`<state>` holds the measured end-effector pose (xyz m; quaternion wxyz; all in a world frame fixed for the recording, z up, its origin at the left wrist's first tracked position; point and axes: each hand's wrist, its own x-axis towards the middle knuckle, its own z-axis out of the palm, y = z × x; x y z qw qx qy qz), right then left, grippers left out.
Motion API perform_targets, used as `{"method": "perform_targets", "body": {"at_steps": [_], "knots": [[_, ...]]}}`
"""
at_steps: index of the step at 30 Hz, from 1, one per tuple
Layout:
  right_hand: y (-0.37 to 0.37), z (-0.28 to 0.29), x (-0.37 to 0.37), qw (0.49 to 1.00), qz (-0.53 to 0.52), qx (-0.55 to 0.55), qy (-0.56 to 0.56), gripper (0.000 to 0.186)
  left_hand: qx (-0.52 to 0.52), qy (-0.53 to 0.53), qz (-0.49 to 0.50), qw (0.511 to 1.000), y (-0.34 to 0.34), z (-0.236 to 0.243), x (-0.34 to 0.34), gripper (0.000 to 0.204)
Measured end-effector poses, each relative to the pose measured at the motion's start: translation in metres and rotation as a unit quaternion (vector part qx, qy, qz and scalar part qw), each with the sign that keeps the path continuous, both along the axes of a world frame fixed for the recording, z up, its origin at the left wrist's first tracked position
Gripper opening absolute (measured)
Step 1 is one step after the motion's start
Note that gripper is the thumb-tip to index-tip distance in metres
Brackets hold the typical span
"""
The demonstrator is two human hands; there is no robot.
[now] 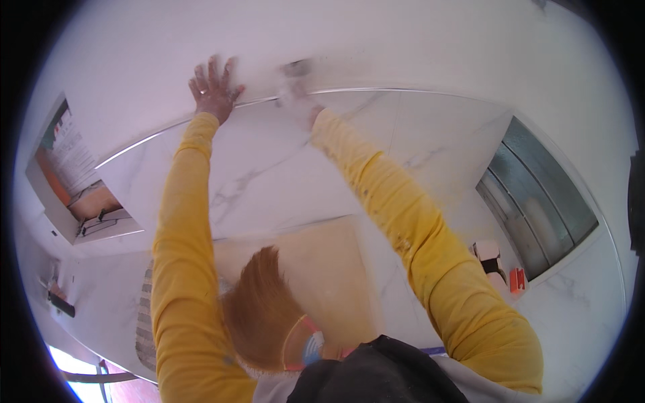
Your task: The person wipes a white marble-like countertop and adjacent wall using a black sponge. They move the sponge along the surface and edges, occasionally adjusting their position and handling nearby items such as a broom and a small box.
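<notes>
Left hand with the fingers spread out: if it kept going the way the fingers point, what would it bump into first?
Probably nothing new: the left hand seems already flat against the white wall, fingers pointing further along its bare surface.

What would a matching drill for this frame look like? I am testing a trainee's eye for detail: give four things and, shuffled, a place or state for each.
Things:
1. left hand
2. right hand
3. window
4. orange block

Descriptions:
A. blurred, on a small sanding tool
B. below the window's lower corner
C. fingers spread, flat on the white wall
D. set in the marbled wall, far right

Pairs: 1-C, 2-A, 3-D, 4-B
</notes>
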<state>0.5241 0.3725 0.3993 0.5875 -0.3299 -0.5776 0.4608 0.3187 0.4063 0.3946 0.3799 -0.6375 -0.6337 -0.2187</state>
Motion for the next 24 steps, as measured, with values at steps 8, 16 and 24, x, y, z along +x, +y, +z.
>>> {"method": "perform_targets", "body": {"at_steps": [8, 16, 24], "knots": [[-0.215, -0.132, 0.045, 0.977, -0.146, 0.156, 0.001, 0.063, -0.117, -0.279, -0.241, 0.922, -0.136, -0.096, -0.062, 0.074], [-0.379, -0.354, 0.227, 0.758, -0.355, 0.004, -0.547, 0.084, -0.208, -0.874, -0.297, 0.323, -0.434, -0.286, -0.027, 0.072], [-0.408, -0.260, 0.005, 0.872, -0.217, 0.228, -0.376, 0.065, -0.238, -0.826, -0.511, -0.014, -0.500, -0.258, 0.050, 0.075]]}}
